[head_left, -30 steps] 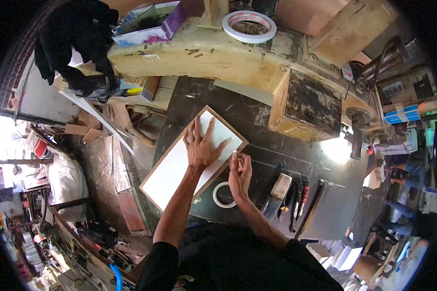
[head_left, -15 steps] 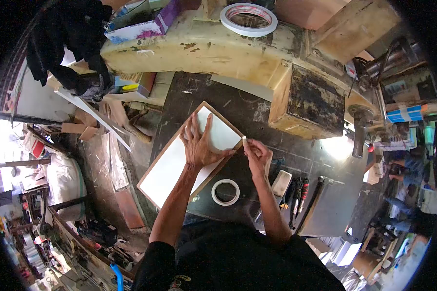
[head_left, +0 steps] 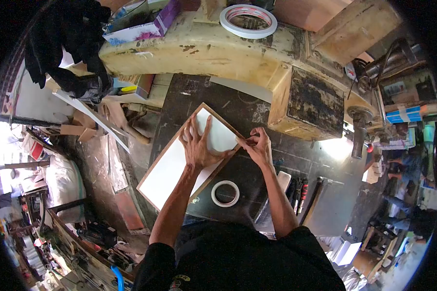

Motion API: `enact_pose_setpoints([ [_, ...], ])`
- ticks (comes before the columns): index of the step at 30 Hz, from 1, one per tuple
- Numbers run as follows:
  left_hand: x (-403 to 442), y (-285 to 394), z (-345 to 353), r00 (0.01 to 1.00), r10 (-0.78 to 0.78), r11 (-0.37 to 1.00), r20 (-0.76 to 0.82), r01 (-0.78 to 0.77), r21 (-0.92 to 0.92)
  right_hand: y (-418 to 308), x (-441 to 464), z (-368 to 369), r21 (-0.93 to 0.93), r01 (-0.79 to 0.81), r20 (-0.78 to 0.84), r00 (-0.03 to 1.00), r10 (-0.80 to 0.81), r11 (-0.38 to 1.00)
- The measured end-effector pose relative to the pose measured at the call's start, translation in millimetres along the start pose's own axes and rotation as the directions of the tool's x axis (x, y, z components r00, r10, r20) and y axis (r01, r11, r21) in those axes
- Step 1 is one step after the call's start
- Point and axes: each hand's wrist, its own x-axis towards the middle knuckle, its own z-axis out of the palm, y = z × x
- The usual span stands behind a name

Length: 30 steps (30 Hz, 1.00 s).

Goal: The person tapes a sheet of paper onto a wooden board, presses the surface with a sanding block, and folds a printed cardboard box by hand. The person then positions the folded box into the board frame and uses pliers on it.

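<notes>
A white rectangular panel with a thin brown border [head_left: 162, 179] lies at a slant on the dark work surface [head_left: 184, 94]. My left hand [head_left: 196, 148] rests flat on the panel, fingers spread, its thumb pointing to the right edge. At the panel's right corner is my right hand [head_left: 258, 148], thumb and forefinger pinched together against the edge. Whatever sits between those fingertips is too small to make out. Just below the panel, a roll of white tape [head_left: 214, 194] lies flat between my forearms.
A worn cream machine arm [head_left: 189, 60] crosses behind the panel, carrying a larger tape roll [head_left: 250, 34] and a purple-and-white box [head_left: 145, 30]. Its boxy dark-faced end [head_left: 313, 99] hangs over the right side. Beside my right forearm lie hand tools with red-and-black handles [head_left: 304, 190].
My right hand has turned, its fingertips moving slightly left onto the panel's corner. The small white piece seen at its fingertips no longer shows. My left hand and the panel have stayed put.
</notes>
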Motion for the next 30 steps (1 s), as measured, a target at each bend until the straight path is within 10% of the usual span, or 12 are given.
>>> enact_pose_setpoints([
  [20, -1.5, 5.8, -6.7, 1.0, 0.025, 1.0, 0.005, -0.025, 0.004, 0.6, -6.3, 11.3, -0.42, -0.1, -0.152, 0.988, 0.038, 0.902],
  [22, 1.4, 5.3, -5.1, 0.999, -0.008, 1.0, 0.049, 0.006, 0.028, 4.9, 3.3, 1.1, -0.34, 0.002, -0.127, 0.991, -0.048, 0.94],
  [24, 1.7, 5.2, -6.1, 1.0, 0.024, 0.999, -0.015, -0.024, 0.023, 0.8, 19.6, -18.4, 0.058, -0.325, 0.12, 0.941, 0.317, 0.944],
  [30, 0.6, 7.6, -9.5, 1.0, 0.015, 0.999, 0.006, -0.015, 0.037, -5.2, 20.9, -2.7, -0.255, 0.045, -0.086, 0.994, -0.07, 0.966],
])
